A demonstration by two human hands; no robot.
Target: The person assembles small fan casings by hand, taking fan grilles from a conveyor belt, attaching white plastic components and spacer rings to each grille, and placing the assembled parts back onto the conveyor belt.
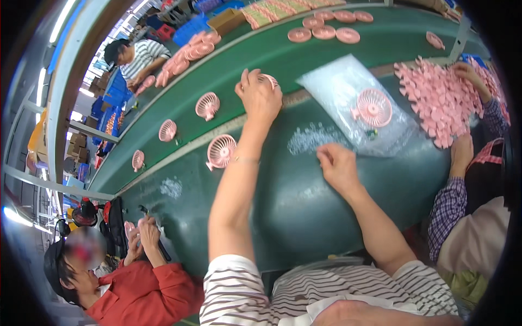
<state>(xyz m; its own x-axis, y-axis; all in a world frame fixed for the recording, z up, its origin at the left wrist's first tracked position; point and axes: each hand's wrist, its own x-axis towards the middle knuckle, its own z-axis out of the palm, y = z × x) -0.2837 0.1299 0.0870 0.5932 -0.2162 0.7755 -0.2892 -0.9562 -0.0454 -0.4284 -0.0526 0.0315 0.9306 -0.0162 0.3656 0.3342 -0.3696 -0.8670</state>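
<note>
My left hand [260, 98] reaches over the near edge of the green belt, its fingers curled on a round pink slatted fan housing [269, 81] that they partly hide. Low over the table, my right hand [340, 167] is closed in a pinch beside a pile of small clear pieces [311, 138]. Whatever it may hold is too small to make out. Another pink fan housing [374, 107] lies on a clear plastic bag [334, 81] to the right. Left of my forearm, a similar slatted housing [222, 151] rests on the table.
The green conveyor belt [244, 60] carries several pink housings and round pink discs [324, 32]. A large heap of pink pieces [435, 98] sits at right, by a co-worker's hands [462, 149]. A person in red [147, 290] handles a tool at left. A smaller clear pile [172, 187] lies nearby.
</note>
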